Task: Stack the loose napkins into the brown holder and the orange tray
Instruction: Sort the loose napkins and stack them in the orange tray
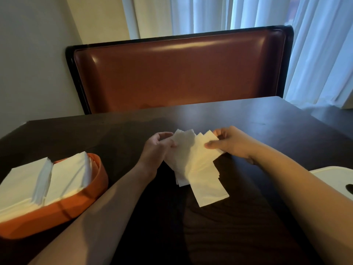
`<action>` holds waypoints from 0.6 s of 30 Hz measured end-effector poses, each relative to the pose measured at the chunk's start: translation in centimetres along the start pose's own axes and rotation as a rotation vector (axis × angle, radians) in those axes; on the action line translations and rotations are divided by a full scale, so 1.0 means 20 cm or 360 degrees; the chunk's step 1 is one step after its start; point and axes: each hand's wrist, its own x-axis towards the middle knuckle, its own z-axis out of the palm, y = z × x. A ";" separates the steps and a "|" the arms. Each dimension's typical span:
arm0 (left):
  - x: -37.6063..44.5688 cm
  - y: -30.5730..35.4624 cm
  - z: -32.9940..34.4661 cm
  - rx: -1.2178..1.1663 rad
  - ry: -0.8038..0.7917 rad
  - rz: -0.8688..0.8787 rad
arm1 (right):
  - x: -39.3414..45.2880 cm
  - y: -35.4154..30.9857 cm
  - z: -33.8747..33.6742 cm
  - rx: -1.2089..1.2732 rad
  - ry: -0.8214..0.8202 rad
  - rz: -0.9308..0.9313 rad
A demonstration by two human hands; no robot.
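In the head view, a fan of loose white napkins (193, 159) lies at the middle of the dark wooden table (267, 119), and both hands hold it at its far end. The left hand (158, 148) grips the left edge of the fan, with the thumb on top and the fingers curled around behind the paper. The right hand (231, 143) pinches the right edge, its thumb pressed flat on the top napkin and the other fingers bent behind. One long folded napkin sticks out of the fan toward the person, with its near end on the table. Left of the fan, well apart from it, stands the orange tray (80, 205), which already carries two neat piles of stacked napkins (47, 180) side by side. Right of the fan, at the edge of the view, there is a white object (336, 180); I cannot tell what it is. Beyond the fan, behind the table, stands a brown padded seat back (179, 73), with pale curtains (248, 14) behind it.
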 end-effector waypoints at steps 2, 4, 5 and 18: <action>-0.01 0.00 0.00 -0.0002 -0.0083 0.0002 | 0.01 0.00 0.02 0.0152 0.0115 -0.0047; -0.01 0.01 0.00 0.0129 -0.0112 0.0015 | 0.02 0.00 0.05 0.0241 0.0249 -0.0086; -0.02 0.01 0.00 0.0192 -0.0128 0.0015 | 0.03 0.00 0.05 0.0266 0.0292 -0.0082; 0.00 0.01 0.01 -0.0373 0.0133 -0.0056 | 0.03 -0.01 0.03 0.0669 0.0899 -0.0166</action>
